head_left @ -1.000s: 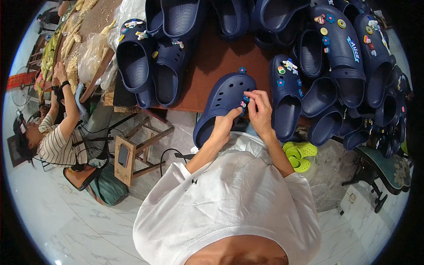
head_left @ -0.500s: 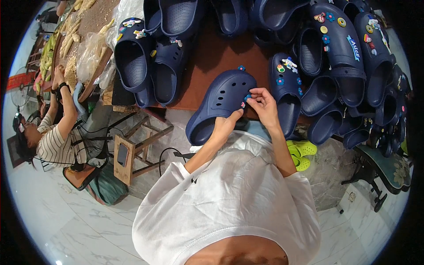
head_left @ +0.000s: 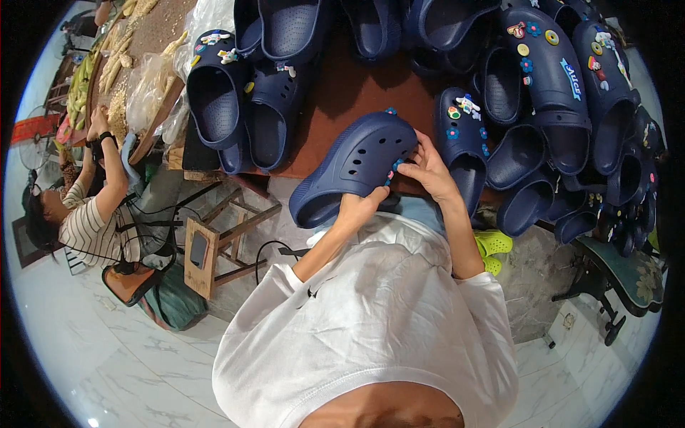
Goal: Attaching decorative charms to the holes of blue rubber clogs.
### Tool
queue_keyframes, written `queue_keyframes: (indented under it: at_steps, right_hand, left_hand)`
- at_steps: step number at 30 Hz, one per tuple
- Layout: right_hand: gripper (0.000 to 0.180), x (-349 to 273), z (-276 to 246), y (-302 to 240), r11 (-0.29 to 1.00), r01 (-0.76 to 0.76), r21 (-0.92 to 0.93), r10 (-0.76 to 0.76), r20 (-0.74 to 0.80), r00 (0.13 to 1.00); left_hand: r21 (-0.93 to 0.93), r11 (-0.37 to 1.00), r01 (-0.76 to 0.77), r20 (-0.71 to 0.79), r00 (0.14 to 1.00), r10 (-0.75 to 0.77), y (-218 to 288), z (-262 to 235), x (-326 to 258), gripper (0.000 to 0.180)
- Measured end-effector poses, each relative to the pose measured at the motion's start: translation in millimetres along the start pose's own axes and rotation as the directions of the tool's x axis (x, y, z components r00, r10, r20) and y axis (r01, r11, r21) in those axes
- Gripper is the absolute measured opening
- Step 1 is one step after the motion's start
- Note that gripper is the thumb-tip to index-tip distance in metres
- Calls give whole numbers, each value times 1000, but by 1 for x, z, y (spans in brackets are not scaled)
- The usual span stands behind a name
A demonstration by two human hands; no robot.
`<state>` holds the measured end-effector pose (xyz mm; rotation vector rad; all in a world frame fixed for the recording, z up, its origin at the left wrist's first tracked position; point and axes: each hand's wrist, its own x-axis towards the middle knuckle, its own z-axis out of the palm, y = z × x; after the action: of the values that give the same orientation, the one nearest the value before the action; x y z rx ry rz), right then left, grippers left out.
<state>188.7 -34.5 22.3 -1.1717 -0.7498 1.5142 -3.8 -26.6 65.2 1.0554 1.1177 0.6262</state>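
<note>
head view: looking down over a white-shirted torso at a brown counter (head_left: 357, 93) crowded with navy clogs.
left hand (head_left: 360, 207): clamped on the lower side of a navy clog (head_left: 353, 167), fingers curled under its sole edge.
right hand (head_left: 428, 171): fingertips pinched at the clog's toe end, on a small coloured charm (head_left: 394, 167) beside the holes; what exactly sits between the fingers is too small to tell.
clog held: tilted, toe toward the counter's middle, heel hanging off the near counter edge above the lap.
right of the hands: a decorated clog (head_left: 464, 143) with bright charms lies just beside the right hand; a heap of further clogs (head_left: 564, 107) crowds the far right, some overlapping.
left of the hands: a pair of navy clogs (head_left: 239, 100) with charms lies near the counter's left edge.
below the counter: green-yellow clogs (head_left: 492, 246) on the floor by the right elbow; a wooden stool (head_left: 214, 246) to the left.
far left: another person in a striped shirt (head_left: 93, 228) sits at a tray of pale pieces (head_left: 118, 64), well apart.
</note>
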Motion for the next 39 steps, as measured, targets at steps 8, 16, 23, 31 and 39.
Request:
queue_keyframes:
  at_steps: [8, 16, 23, 31, 39]
  right_hand:
    - [88, 0, 4, -5, 988, 8, 155, -14, 41, 999]
    - [85, 1, 9, -7, 998, 35, 54, -34, -9, 999]
    - [87, -6, 15, -6, 998, 48, 32, -46, -60, 997]
    - [84, -11, 21, -1, 984, 102, 148, -90, -88, 992]
    - [76, -20, 37, 19, 991, 137, -8, -134, -258, 957]
  left_hand:
    - [-212, 966, 149, 49, 989, -142, 2, -2, -5, 38]
    - [-537, 823, 183, 56, 982, -182, -22, 1, -4, 40]
    - [-645, 732, 219, 123, 975, -184, -9, -2, -3, 43]
    - [-627, 750, 209, 130, 978, -164, -9, -1, -4, 41]
    - [-679, 681, 275, 111, 955, -274, -16, -7, 4, 31]
